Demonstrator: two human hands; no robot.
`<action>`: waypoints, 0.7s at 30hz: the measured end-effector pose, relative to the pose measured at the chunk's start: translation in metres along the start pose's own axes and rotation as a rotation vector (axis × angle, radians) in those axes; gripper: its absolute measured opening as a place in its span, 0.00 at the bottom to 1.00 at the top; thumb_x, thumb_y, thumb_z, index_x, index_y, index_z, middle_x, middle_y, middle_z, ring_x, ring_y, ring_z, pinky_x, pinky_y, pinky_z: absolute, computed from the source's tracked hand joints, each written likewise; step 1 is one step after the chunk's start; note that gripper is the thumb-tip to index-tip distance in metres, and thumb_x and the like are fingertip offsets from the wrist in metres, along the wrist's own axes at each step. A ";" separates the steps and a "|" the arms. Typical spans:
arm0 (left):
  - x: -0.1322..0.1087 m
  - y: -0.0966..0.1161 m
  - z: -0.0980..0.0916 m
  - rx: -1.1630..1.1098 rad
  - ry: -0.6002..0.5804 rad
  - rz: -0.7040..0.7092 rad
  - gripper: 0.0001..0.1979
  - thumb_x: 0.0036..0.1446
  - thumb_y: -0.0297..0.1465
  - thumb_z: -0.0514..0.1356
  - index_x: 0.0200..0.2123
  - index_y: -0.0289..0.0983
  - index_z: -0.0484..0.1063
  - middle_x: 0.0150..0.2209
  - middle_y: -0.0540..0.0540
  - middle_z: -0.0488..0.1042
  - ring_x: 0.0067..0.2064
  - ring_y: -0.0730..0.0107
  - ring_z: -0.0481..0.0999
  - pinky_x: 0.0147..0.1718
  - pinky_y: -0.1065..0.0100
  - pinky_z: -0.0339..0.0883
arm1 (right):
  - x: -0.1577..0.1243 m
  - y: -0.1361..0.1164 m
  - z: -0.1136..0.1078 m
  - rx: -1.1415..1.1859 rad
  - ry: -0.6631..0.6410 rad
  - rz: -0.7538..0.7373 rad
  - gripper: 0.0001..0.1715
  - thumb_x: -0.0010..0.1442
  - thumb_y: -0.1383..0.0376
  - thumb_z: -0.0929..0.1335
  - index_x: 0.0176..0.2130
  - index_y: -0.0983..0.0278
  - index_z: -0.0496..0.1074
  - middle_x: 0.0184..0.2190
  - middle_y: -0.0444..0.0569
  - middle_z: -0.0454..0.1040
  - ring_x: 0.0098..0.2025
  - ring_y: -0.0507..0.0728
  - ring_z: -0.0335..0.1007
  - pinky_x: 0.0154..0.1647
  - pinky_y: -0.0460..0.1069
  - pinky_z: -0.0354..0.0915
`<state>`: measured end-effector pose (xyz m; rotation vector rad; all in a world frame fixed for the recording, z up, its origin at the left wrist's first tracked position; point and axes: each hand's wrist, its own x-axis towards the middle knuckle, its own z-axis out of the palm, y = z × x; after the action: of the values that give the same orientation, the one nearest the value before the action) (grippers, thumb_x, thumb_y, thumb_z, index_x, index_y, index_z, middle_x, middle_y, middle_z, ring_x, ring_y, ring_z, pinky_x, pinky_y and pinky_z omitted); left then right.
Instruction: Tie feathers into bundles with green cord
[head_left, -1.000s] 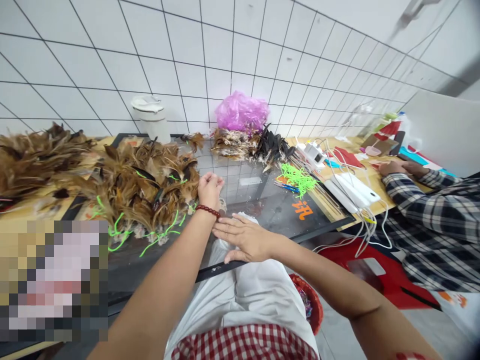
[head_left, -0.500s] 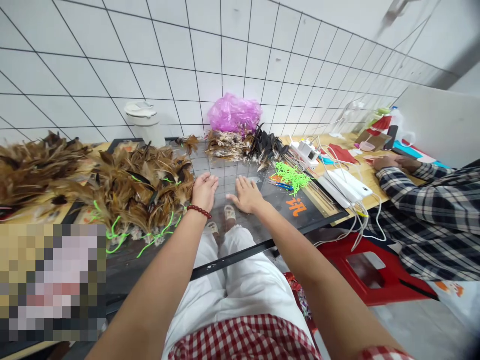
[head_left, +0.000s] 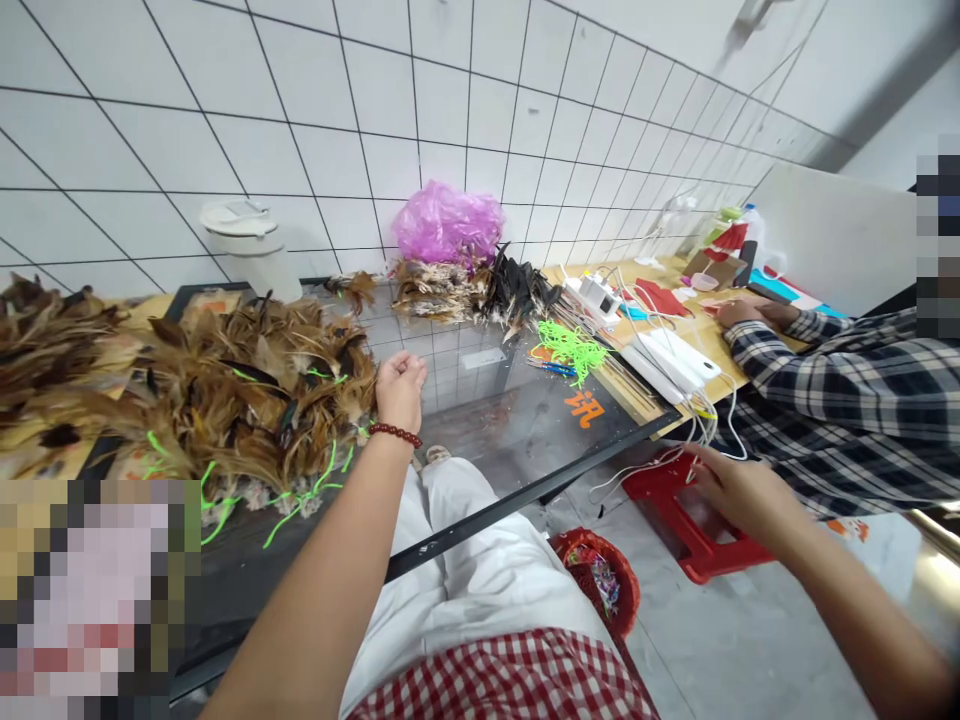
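Observation:
My left hand (head_left: 403, 390) is above the dark glass tabletop (head_left: 480, 410), its fingers curled in and nothing visible in them. A red bead bracelet (head_left: 395, 434) circles that wrist. Just left of it lies a big heap of brown feathers (head_left: 255, 390) with bright green ties along its front edge. Beyond the table's front edge, at the right, my right hand (head_left: 739, 492) is stretched out over a red plastic stool (head_left: 701, 560). Its fingers are bent together beside hanging white cables (head_left: 705, 430); whether they grip a cable or the stool is hidden.
Bundled feathers (head_left: 442, 290) and a pink plastic bag (head_left: 450, 225) lie by the tiled wall. A white cup (head_left: 259, 250) stands behind the heap. Green cords (head_left: 570, 350) and a white power strip (head_left: 664, 365) lie rightward. A co-worker's plaid sleeve (head_left: 787, 350) is farther right. A red basket (head_left: 626, 590) sits below.
My right hand has left the tabletop and swung right and down to the cables and stool. My left hand has curled its fingers. The view has shifted right, showing more of the red basket.

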<state>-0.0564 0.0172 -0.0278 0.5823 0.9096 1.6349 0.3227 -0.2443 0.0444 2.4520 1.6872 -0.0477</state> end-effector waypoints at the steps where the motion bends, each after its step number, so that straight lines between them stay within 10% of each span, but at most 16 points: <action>1: 0.000 0.000 0.000 -0.005 0.010 0.001 0.11 0.47 0.23 0.63 0.35 0.37 0.67 0.35 0.49 0.69 0.37 0.77 0.74 0.53 0.60 0.64 | 0.006 -0.024 -0.006 0.054 0.070 -0.073 0.28 0.64 0.64 0.58 0.62 0.63 0.61 0.35 0.58 0.79 0.37 0.64 0.78 0.37 0.56 0.69; 7: -0.011 0.003 0.005 -0.071 0.197 0.221 0.10 0.55 0.35 0.60 0.40 0.39 0.67 0.42 0.45 0.71 0.43 0.73 0.74 0.54 0.63 0.62 | 0.071 -0.237 -0.024 0.280 0.305 -0.915 0.31 0.63 0.65 0.60 0.63 0.70 0.58 0.66 0.60 0.54 0.68 0.62 0.48 0.66 0.60 0.52; 12: -0.012 0.003 0.003 0.049 0.167 0.299 0.17 0.56 0.43 0.58 0.44 0.39 0.68 0.48 0.41 0.71 0.51 0.68 0.72 0.55 0.64 0.61 | 0.145 -0.373 -0.013 0.299 0.134 -0.736 0.36 0.66 0.56 0.55 0.66 0.75 0.51 0.69 0.60 0.43 0.70 0.64 0.38 0.69 0.60 0.39; 15: -0.003 -0.002 -0.002 0.051 0.244 0.206 0.15 0.59 0.43 0.55 0.42 0.38 0.67 0.48 0.41 0.71 0.50 0.69 0.72 0.54 0.64 0.61 | 0.172 -0.376 -0.008 0.284 0.034 -0.490 0.46 0.65 0.46 0.50 0.68 0.75 0.44 0.70 0.59 0.37 0.71 0.66 0.32 0.69 0.62 0.34; 21: 0.011 -0.014 -0.012 0.151 0.236 0.270 0.12 0.57 0.40 0.57 0.41 0.40 0.65 0.43 0.45 0.72 0.47 0.72 0.72 0.53 0.66 0.60 | 0.144 -0.270 0.015 0.224 0.117 -0.457 0.52 0.63 0.41 0.49 0.67 0.79 0.46 0.69 0.64 0.40 0.71 0.67 0.34 0.69 0.58 0.37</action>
<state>-0.0605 0.0262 -0.0477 0.6461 1.1750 1.9180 0.1242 -0.0196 -0.0192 2.1886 2.3798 -0.1589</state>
